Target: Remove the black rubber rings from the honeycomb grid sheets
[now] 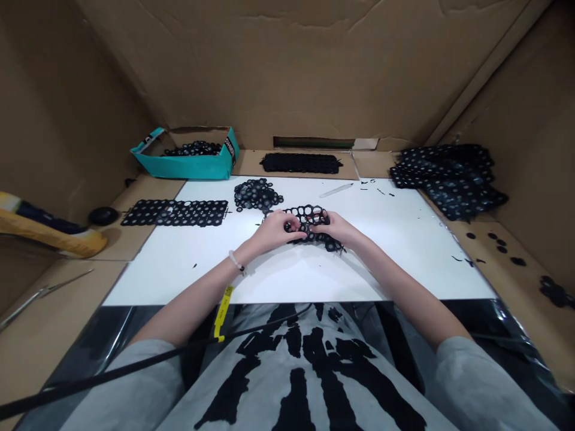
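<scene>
Between my two hands, a black sheet of joined rings (307, 211) is held just over the white board (179, 272). Its left part is pinched by my left hand (278, 230), thumb and fingers closed on it. My right hand (336, 227) grips the same sheet from the right side. Fingers cover some of the rings, and the lower edge hangs folded with loose bits. Just beyond my left hand lies a pile of loose black rings (257, 194). A flat black perforated strip (179, 213) rests farther left, partly off the board.
A teal box (186, 166) with black rings stands back left. Behind the board lies a dark strip stack (302, 163); a white pen (336, 190) lies nearer. Black dotted sheets (449, 173) are heaped at right. Tweezers (45, 291) and a yellow bottle (54, 230) are at left.
</scene>
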Tool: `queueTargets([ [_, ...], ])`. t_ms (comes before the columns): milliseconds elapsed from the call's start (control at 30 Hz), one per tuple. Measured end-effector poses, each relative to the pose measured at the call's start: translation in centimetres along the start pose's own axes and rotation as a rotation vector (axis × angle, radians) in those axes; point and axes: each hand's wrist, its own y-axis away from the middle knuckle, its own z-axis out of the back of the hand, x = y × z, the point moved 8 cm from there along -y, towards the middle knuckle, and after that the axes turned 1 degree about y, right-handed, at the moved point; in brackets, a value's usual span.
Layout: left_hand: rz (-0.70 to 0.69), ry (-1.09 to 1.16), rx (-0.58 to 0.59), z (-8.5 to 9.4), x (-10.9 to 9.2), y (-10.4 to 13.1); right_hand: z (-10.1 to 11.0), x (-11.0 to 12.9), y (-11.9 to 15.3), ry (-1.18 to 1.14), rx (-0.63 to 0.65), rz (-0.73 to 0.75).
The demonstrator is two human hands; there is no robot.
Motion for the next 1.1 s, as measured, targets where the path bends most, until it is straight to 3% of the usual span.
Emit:
queueTargets([
  [100, 0.043, 0.026, -0.018, -0.7, 0.1, 0.0, -0.7, 0.6, 0.1, -0.010, 0.018, 0.054],
  [267, 0.124, 0.223, 0.025, -0.8, 1.7, -0.4, -0.7, 0.1, -0.1, 0.052, -0.064, 0.035],
  [333, 0.205, 0.251, -0.050, 1.0, 3.8, -0.6, -0.4, -0.6, -0.2, 0.076, -0.095, -0.007],
  [433, 0.348, 0.177, -0.338, 6.2, 7.9, -0.1, 0.1, -1.5, -0.4, 0.104, -0.098, -0.060],
  [500, 0.397, 0.086, -0.441, 8.8, 10.0, 0.5, 0.4, -1.9, -0.4, 0.144, -0.086, -0.075],
  [567, 0.395, -0.015, -0.440, 9.8, 11.3, 0.7, 0.8, -1.9, -0.5, 0.217, -0.086, -0.057],
  [700, 0.397, -0.148, -0.386, 9.2, 12.2, 0.9, 1.3, -1.4, -0.6, 0.276, -0.116, 0.002],
  [833, 0.418, -0.246, -0.443, 9.3, 11.5, 1.2, 0.8, -1.5, -0.4, 0.040, -0.095, -0.071],
  [933, 0.324, -0.270, -0.479, 9.3, 9.0, 0.9, 0.5, -1.2, -0.1, -0.004, -0.102, -0.096],
  [1000, 0.186, -0.162, -0.381, 7.8, 6.5, 0.2, 0.4, -0.8, 0.0, 0.018, -0.112, -0.081],
  [1100, 0.005, 0.018, -0.120, 3.8, 2.4, -0.3, 0.3, -0.5, 0.1, 0.006, -0.124, -0.038],
])
